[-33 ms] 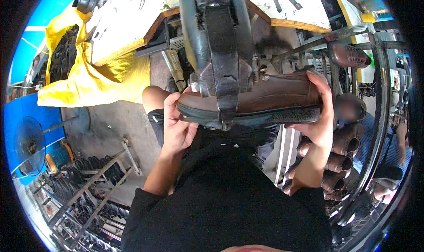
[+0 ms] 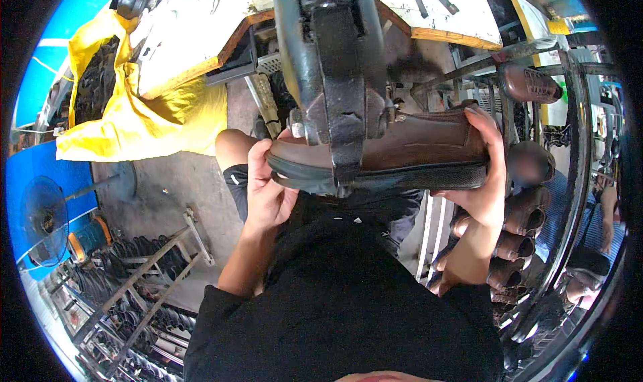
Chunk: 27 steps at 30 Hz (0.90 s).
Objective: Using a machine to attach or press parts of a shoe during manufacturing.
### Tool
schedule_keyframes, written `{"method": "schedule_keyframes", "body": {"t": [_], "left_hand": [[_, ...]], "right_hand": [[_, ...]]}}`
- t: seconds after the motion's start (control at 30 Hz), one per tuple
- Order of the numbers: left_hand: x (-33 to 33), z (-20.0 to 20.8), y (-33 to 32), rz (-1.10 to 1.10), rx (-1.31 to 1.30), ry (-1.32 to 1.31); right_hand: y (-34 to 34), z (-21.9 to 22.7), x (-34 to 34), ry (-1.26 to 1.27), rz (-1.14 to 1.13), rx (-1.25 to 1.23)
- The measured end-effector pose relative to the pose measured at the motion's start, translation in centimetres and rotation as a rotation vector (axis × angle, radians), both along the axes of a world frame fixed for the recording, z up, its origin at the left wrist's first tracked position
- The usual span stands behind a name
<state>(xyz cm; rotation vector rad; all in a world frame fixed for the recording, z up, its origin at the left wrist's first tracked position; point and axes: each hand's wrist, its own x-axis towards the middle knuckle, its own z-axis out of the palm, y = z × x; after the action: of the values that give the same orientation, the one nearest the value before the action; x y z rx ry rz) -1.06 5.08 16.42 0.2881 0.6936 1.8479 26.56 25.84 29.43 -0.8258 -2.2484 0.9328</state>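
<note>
A brown leather shoe with a thick black sole lies sideways between my hands. My left hand grips the toe end, fingers curled round the sole's edge. At the heel, my right hand wraps round the back and underside of the shoe. The dark metal head of a sewing-type machine reaches down from the top, and its narrow lower part crosses the shoe's side near the toe. Where the machine tip meets the sole is hard to make out.
White worktops with wooden edges stand beyond the machine. A yellow sack hangs at left, near a fan and a metal rack. Brown shoes fill a rack at right, with another person behind it.
The shoe has shifted very slightly, and its toe has edged left beneath the machine. Both hands keep their hold.
</note>
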Motion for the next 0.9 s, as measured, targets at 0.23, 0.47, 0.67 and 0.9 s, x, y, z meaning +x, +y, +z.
{"method": "schedule_keyframes", "body": {"t": [0.23,0.47,0.67,0.9], "left_hand": [[-2.7,-0.7,-1.3,0.049,0.094,-0.021],[-6.8,1.9,-4.0,0.191,-0.069,0.197],[-6.6,7.4,-3.1,0.214,-0.182,1.554],[-2.0,11.2,3.3,-0.226,-0.13,1.697]], "right_hand": [[-2.3,-0.6,-2.2,0.136,0.08,-0.323],[-4.8,-2.6,-6.8,0.096,0.083,-0.332],[-5.4,-0.7,-9.3,0.112,0.197,-0.104],[-5.2,2.2,-9.4,-0.236,0.176,-0.084]]}}
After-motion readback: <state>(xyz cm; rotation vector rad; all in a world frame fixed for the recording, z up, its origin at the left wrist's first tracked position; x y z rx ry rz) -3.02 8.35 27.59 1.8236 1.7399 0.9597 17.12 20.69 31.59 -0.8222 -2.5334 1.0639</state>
